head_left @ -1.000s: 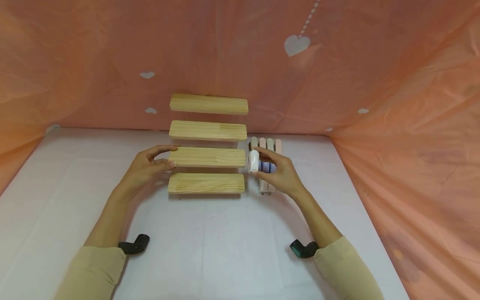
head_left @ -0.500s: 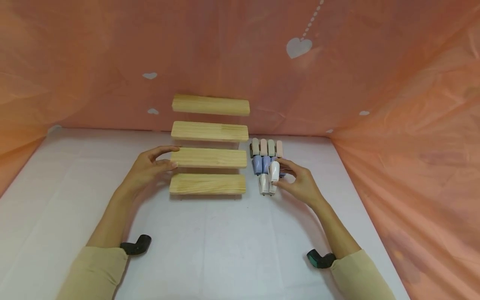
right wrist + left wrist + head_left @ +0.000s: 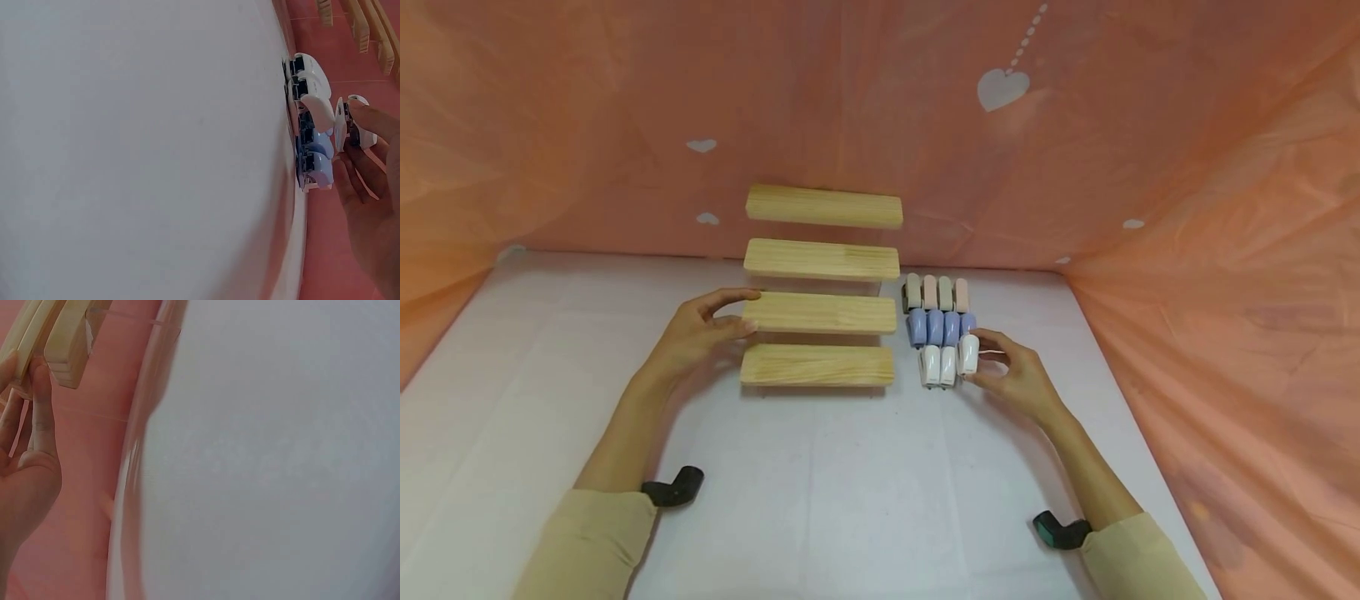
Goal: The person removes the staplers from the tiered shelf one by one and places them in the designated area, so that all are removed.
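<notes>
My left hand (image 3: 694, 335) pinches the left end of a pale wooden shelf board (image 3: 827, 313), the third down of a stepped wooden rack; its thumb lies below the edge and its fingers above. In the left wrist view that hand (image 3: 28, 478) shows at the left edge by the board ends. My right hand (image 3: 1024, 382) pinches a white mini stapler (image 3: 968, 355) between thumb and fingers. This stapler is at the right end of the front row, beside two white staplers (image 3: 939, 366). In the right wrist view it stands apart from the staplers on the table.
Behind the white staplers lie a row of blue staplers (image 3: 935, 328) and a back row of grey-green and pink ones (image 3: 945, 294). The other rack boards (image 3: 817, 366) are left of them. A pink curtain (image 3: 865, 100) closes off the white table's (image 3: 850, 500) back and right.
My right hand has carried the white stapler rightward from beside the rack, past the two white staplers, to the right end of their row. The left hand keeps its hold on the board.
</notes>
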`<state>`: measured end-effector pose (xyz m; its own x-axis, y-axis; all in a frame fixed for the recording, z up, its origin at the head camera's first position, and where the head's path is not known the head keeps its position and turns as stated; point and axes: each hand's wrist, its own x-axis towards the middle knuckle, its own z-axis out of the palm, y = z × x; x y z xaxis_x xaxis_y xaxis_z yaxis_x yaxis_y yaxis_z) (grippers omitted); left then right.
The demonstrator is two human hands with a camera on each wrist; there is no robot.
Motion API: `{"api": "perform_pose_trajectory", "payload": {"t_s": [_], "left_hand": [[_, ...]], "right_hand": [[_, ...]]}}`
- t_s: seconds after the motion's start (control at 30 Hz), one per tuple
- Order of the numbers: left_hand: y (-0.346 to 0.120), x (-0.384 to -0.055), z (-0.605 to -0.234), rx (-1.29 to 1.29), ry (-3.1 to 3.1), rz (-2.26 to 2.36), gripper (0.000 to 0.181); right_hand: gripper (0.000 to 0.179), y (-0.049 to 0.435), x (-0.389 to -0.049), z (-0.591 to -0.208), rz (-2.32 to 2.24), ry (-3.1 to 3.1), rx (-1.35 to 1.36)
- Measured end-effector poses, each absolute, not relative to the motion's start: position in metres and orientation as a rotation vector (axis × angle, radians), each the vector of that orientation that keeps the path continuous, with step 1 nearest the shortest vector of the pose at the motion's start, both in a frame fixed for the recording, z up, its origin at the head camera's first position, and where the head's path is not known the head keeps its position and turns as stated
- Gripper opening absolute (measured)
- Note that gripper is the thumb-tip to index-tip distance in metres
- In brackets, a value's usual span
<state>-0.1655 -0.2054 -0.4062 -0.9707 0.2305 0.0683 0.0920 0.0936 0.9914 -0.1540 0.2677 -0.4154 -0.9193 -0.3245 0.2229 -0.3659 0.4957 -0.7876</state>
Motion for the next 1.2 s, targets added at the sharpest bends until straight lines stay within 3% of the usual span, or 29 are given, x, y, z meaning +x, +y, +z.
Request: {"api": "perform_pose_trajectory", "payload": {"t_s": [0.27, 0.53, 0.77, 1.2], "left_hand": [[-0.207, -0.164, -0.409, 0.34, 2.229, 2.034, 0.046], [-0.208, -0.165, -0.41, 0.348, 2.219, 2.047, 0.046], [-0.208, -0.168, -0.411, 0.362, 2.208, 2.034, 0.047], [-0.21, -0.164, -0.414, 0.362, 2.166, 2.077, 0.047]], "right_hand": [[0.065, 0.268, -0.15, -0.42, 1.433, -2.719, 0.589], [0.058, 0.25, -0.135, -0.397, 1.399, -2.813, 0.534], [0.062, 0.265, -0.152, -0.434, 1.357, -2.819, 0.5], [0.067, 0.262, -0.15, -0.436, 1.384, -2.807, 0.535]]}}
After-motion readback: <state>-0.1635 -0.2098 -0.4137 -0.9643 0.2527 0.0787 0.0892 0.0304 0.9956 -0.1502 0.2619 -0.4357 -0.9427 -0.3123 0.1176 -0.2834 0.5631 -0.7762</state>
